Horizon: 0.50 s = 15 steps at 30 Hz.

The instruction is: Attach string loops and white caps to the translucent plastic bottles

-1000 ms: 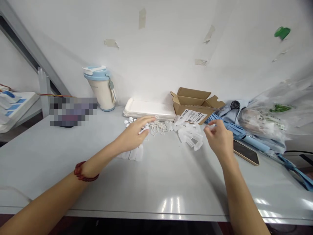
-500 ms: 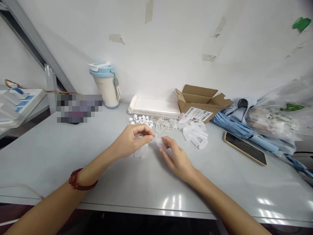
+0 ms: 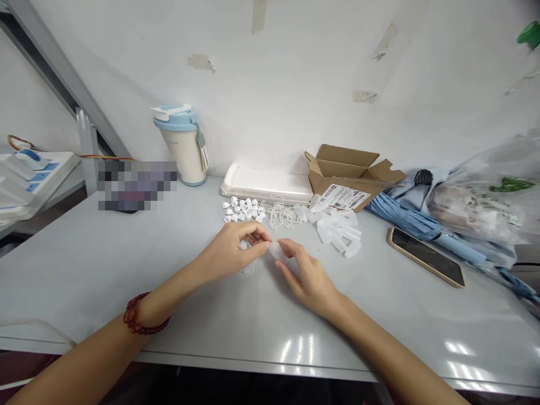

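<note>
A person's right hand [image 3: 311, 277] grips a small translucent piece [image 3: 277, 251] between thumb and fingers above a gray desk [image 3: 236, 332], while the left hand [image 3: 236, 250] pinches at its edge, fingertips nearly closed; any smaller item there cannot be made out. White caps [image 3: 243, 210] lie at 11 o'clock from the piece, pale loops [image 3: 282, 216] at 12, clear strips [image 3: 337, 232] at 2.

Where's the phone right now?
In the head view, the phone lies on the tabletop, right of the right hand, beside the blue umbrella.
</note>
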Each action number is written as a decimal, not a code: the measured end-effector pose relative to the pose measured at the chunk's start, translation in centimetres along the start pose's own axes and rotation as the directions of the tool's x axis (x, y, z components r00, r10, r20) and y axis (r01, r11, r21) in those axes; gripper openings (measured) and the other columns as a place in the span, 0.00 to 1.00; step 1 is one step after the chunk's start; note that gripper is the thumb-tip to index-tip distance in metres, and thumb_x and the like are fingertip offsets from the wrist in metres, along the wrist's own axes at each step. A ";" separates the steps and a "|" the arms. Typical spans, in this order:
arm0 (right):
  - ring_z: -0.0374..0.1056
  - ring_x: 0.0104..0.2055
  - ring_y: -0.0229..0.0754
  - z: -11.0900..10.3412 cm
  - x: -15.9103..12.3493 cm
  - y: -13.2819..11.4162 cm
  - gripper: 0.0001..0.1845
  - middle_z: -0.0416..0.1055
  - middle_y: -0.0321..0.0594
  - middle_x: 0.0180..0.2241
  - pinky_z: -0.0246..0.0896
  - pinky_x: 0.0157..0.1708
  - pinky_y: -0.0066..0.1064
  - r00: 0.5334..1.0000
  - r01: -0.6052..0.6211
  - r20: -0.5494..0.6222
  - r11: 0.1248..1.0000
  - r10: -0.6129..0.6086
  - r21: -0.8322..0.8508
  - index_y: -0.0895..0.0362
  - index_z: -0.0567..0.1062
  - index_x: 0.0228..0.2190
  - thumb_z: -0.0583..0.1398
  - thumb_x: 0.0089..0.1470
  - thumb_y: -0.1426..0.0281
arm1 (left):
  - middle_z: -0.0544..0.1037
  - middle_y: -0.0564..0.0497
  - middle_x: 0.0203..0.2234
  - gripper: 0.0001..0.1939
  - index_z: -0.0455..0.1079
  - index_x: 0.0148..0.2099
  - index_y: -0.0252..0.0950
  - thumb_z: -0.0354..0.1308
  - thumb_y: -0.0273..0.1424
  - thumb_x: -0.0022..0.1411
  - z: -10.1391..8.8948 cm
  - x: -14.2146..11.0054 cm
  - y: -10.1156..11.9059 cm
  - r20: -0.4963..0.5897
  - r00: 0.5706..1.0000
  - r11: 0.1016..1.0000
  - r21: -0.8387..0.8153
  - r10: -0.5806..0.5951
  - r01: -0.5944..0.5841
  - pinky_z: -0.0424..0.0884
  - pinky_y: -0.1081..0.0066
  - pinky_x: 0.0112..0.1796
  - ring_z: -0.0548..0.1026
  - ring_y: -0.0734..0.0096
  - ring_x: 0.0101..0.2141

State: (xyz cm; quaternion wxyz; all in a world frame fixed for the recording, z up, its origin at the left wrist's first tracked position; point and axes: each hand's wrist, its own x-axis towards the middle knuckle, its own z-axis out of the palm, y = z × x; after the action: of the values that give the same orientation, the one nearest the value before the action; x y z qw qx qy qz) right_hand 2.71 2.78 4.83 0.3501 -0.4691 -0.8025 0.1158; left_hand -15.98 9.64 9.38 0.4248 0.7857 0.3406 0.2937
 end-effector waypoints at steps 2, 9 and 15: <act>0.71 0.42 0.47 -0.1 0.0 0.0 0.20 0.70 0.50 0.44 0.70 0.37 0.39 1.000 -0.008 0.008 1.000 0.008 -0.003 0.54 0.55 0.53 0.51 0.60 0.72 | 0.76 0.53 0.30 0.06 0.71 0.34 0.37 0.54 0.31 0.59 0.0 0.0 0.1 0.005 1.000 1.000 0.004 0.009 -0.009 0.69 0.70 0.37 0.73 0.69 0.33; 0.71 0.41 0.45 -0.1 0.0 -0.2 0.21 0.70 0.49 0.44 0.70 0.37 0.38 1.000 0.014 -0.014 1.000 -0.014 0.010 0.54 0.53 0.54 0.51 0.60 0.72 | 0.74 0.54 0.28 0.06 0.71 0.37 0.38 0.54 0.32 0.59 0.0 -0.1 0.4 0.013 1.000 0.999 0.022 0.024 -0.024 0.68 0.71 0.34 0.70 0.72 0.31; 0.71 0.40 0.44 -0.1 -0.1 -0.2 0.23 0.70 0.48 0.42 0.70 0.35 0.36 1.000 0.018 -0.005 0.999 -0.018 0.030 0.53 0.51 0.55 0.50 0.60 0.72 | 0.73 0.53 0.29 0.06 0.70 0.37 0.38 0.54 0.33 0.59 0.0 -0.1 0.5 0.023 1.000 0.999 0.027 0.017 -0.018 0.68 0.71 0.34 0.70 0.71 0.31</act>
State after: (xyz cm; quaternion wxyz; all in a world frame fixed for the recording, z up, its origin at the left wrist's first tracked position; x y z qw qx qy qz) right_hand 2.68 2.55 4.96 0.3599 -0.4569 -0.8040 0.1238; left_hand -15.91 9.37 9.82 0.4153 0.7977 0.3327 0.2837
